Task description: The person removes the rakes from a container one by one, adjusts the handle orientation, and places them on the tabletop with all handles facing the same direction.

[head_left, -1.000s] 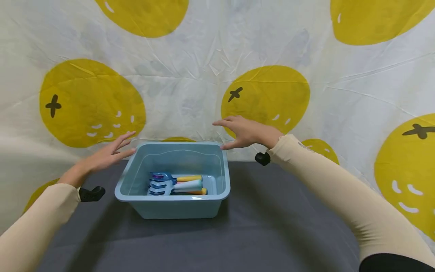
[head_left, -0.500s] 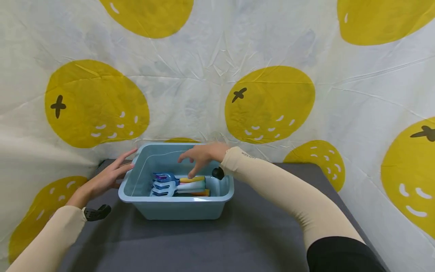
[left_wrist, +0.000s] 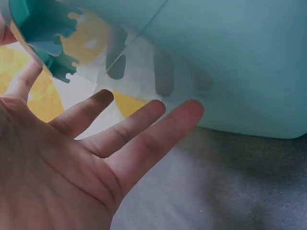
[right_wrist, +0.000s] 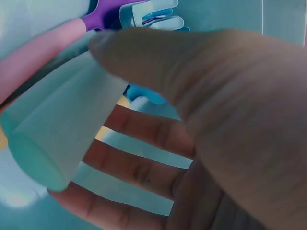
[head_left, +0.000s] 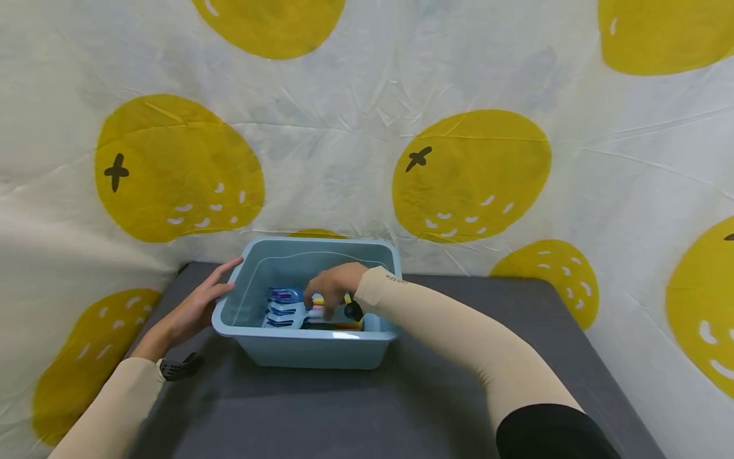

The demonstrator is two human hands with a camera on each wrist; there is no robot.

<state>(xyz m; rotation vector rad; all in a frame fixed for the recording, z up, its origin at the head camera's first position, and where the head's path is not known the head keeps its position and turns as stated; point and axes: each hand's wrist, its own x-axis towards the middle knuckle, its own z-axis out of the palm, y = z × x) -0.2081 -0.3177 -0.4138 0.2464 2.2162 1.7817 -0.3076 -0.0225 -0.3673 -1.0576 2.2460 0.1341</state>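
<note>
A light blue plastic basin (head_left: 309,350) stands on the table with several toy hand rakes inside. At its left rim, my left hand (head_left: 197,309) touches with fingers spread; the left wrist view has those fingers (left_wrist: 177,124) against the outer wall. My right hand (head_left: 338,284) reaches down into the basin. Its thumb and fingers close around the pale handle (right_wrist: 62,120) of a light blue toy rake (head_left: 287,315), whose tines point left. Behind it lies a darker blue rake (head_left: 285,295) with a yellow handle. A pink handle (right_wrist: 43,62) runs alongside the pale one.
A dark grey cloth (head_left: 304,414) covers the table under the basin. Close behind hangs a white sheet (head_left: 327,159) printed with yellow fruit. The basin's walls rise around the rakes, and its back edge is near the sheet.
My right hand has come from beyond the basin's right rim down into it and onto the light blue rake's handle. My left hand has come against the left rim.
</note>
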